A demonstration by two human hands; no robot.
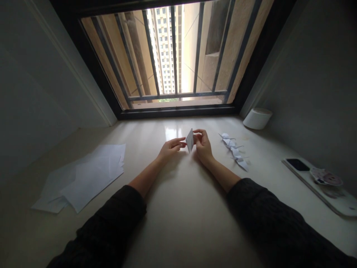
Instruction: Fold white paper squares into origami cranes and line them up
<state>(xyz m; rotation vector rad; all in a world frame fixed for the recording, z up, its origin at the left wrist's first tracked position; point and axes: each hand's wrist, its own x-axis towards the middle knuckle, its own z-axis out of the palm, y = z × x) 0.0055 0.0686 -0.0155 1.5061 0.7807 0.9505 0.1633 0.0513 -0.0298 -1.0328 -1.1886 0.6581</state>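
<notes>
A person in black sleeves works a small folded paper between two bare hands over a pale desk, below a barred window. The white piece stands upright on one corner, narrow side toward the viewer, at the far middle of the scene. At its right edge, the right hand pinches it with curled fingers, the index finger reaching toward the upper corner. From the left, the left hand stretches slightly parted fingers to the opposite edge, the tips meeting the paper; whether they also grip it cannot be told. Just right of the right hand, small folded paper shapes sit in a row. Loose white sheets overlap at left. A white cylinder stands at far right, with a phone lying nearer at the right edge.
</notes>
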